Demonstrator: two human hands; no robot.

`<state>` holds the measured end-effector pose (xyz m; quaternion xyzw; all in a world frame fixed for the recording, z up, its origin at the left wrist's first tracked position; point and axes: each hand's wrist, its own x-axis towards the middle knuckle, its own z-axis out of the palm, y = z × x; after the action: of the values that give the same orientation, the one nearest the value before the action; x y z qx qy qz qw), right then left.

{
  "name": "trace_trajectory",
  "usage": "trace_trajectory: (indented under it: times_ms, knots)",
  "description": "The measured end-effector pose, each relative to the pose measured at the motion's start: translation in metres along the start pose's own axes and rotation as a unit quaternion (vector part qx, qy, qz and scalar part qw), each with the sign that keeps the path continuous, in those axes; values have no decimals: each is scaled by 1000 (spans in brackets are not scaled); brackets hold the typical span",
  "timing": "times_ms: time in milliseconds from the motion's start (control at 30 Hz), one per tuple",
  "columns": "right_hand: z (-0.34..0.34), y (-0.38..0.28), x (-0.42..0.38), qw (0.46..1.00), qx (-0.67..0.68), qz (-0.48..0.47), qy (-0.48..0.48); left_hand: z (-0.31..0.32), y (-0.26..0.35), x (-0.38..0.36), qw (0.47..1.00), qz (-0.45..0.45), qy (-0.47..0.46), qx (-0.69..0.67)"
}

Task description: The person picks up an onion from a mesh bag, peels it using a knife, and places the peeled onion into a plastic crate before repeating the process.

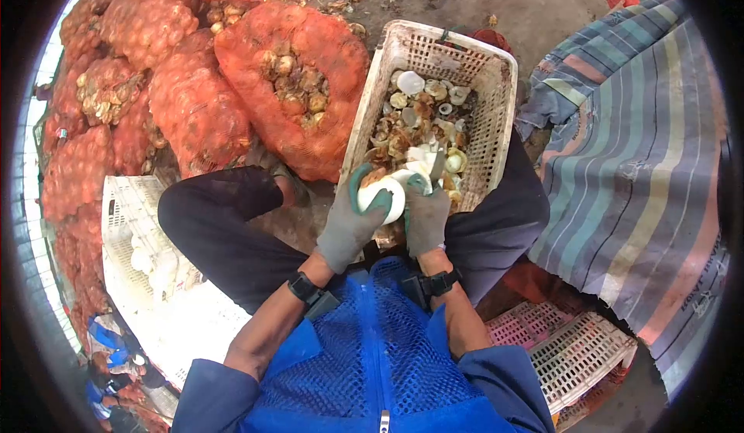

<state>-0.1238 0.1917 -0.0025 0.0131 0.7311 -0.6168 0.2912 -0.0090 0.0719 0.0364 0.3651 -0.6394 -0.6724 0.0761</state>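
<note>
A: Head view. Describe the ground and surroundings.

B: Bare dirt ground (pixel 527 7), scattered with dry skins. Red mesh sacks (pixel 294 84) of unpeeled onions are stacked along the left and top. A striped cloth (pixel 643 162) covers the right side. A white plastic crate (pixel 155 278) sits at the person's left; a pink crate (pixel 573 348) lies at lower right.

A: Where is the work item?

B: A peeled white onion (pixel 385 197) is held above the near end of a cream basket (pixel 496 123), between the person's knees. The basket holds peelings and onion trimmings.

A: Hand state?

B: Both hands wear grey gloves with green fingertips. The left hand (pixel 349 220) is closed around the onion, cupping it from the left and below. The right hand (pixel 426 212) is closed on a knife (pixel 436 166), and sits just beside the onion, touching it.

A: Orientation of the onion?

B: The onion is nearly round, so its long axis is hard to read; it appears to tilt up and to the right, toward the basket. The blade points up, away from the person, over the basket contents.
</note>
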Motion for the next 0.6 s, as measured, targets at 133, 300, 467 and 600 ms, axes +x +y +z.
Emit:
trace_trajectory:
  times_ms: [133,300,467,600]
  knots:
    - [5,-16,-13,989,-85,-116,28,5,-13,2,997,-5,50,51]
    - [9,11,-12,961,-174,-212,39,3,-19,6,995,-62,62,-46]
    - [10,-13,-17,977,-132,-167,7,1,-13,-1,985,-95,70,-124]
    - [2,-15,-7,989,141,31,-19,-12,-21,0,987,-54,-1,-148]
